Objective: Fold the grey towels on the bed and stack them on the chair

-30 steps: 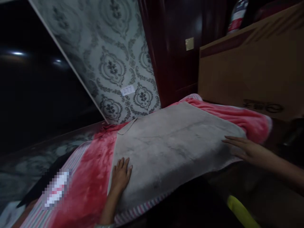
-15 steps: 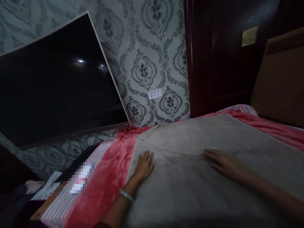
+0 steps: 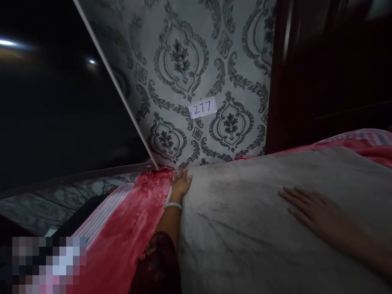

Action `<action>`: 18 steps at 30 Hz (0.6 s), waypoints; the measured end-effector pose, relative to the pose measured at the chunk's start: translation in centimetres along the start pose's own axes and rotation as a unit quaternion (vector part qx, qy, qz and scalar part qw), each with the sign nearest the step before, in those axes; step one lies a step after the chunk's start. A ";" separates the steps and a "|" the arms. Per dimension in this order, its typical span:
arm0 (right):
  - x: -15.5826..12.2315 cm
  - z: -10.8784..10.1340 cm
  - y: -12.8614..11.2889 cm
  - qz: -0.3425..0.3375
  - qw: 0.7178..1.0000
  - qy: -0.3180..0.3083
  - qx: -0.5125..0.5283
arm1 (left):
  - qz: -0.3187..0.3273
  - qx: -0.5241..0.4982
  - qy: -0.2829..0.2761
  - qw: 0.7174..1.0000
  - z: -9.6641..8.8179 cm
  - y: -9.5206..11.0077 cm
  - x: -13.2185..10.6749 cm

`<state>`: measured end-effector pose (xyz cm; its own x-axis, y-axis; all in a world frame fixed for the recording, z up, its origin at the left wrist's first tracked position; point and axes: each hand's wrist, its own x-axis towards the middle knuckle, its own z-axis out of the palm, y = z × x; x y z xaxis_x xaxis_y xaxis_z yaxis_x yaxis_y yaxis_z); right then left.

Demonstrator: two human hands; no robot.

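Note:
A grey cloth [image 3: 254, 237] lies spread over a red fleece blanket [image 3: 128, 232] with striped edges. My left hand [image 3: 181, 183] lies flat with fingers stretched out on the cloth's far left corner, close to the wall; a pale bracelet sits on its wrist. My right hand [image 3: 309, 208] rests flat on the middle of the grey cloth, fingers stretched out and pointing left. Neither hand holds anything.
A large dark screen [image 3: 61, 102] leans against the patterned wallpaper [image 3: 196, 53] at the left. A small label reading 277 [image 3: 202, 108] is stuck on the wall. A dark wooden door or cabinet [image 3: 330, 69] stands at the right.
My left hand has slid forward along the cloth's left edge to its far corner. My right hand stays flat on the cloth. The view has moved closer to the wall.

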<state>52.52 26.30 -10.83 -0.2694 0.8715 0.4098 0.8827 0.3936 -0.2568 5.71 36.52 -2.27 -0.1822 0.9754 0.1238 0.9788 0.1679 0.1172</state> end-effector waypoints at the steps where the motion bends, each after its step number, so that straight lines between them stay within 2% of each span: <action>1: -0.2 0.1 0.1 0.006 1.000 0.009 -0.004 | -0.004 -0.002 0.000 1.000 0.3 -0.1 0.5; 3: -0.4 0.2 0.2 0.016 1.000 0.011 -0.011 | -0.008 -0.001 -0.001 1.000 0.6 -0.1 1.0; 5: -0.3 -0.2 0.0 0.021 1.000 -0.013 -0.015 | -0.013 0.003 -0.019 1.000 0.4 -0.1 0.8; 9: 0.3 -1.8 -1.3 0.036 0.995 -0.084 -0.040 | -0.015 0.011 -0.048 0.999 -1.1 -0.5 -1.6; 11: 0.5 -2.7 -2.0 0.041 0.992 -0.111 -0.050 | -0.007 0.013 -0.054 0.998 -2.1 -1.5 -4.3; 14: -0.3 -4.0 -2.1 0.034 0.989 -0.134 -0.042 | 0.017 0.017 -0.048 0.999 -3.1 -4.0 -10.2; 18: -4.2 -6.3 0.5 0.032 0.988 -0.143 -0.042 | 0.074 -0.045 0.045 0.995 -3.3 -8.5 -19.1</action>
<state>56.55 21.03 -7.16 -0.2987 0.9457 0.1283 0.9271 0.3194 -0.1960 0.60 16.02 -2.34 -0.0483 0.9711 0.2338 0.9840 0.0061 0.1781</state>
